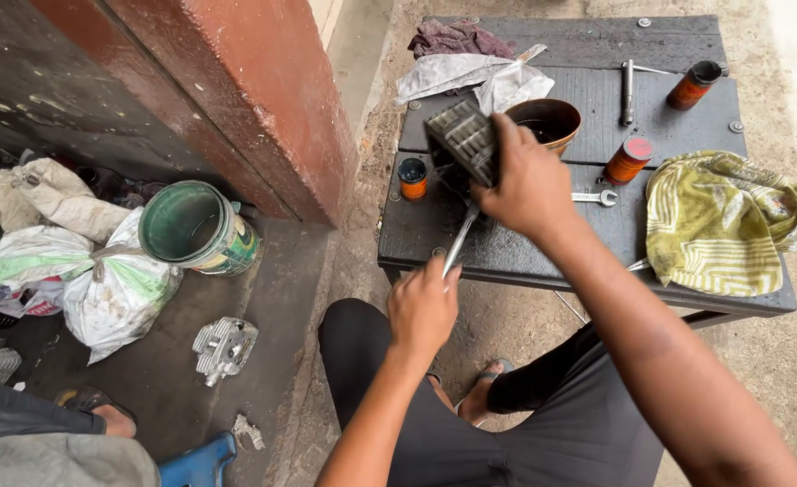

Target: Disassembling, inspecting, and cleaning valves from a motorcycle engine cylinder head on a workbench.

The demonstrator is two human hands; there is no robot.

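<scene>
While right hand [526, 185] grips finned metal block [464, 137], left hand [423, 308] clasps steel rod [460, 240] (orange-labelled cans [627, 160] nearby).

Your right hand [529, 185] clamps down on a finned metal engine part [464, 137], a grey, ribbed block with rows of thin parallel fins. You hold it tilted, its finned face turned up and to the left, over the left part of the dark workbench [507, 248], just beside a brown bowl. Your left hand [423, 309] grips the lower end of a long, slim metal tool [461, 238], shiny and silver. The tool slants up and to the right from your fist, and its upper end disappears under the block and your right hand.
</scene>
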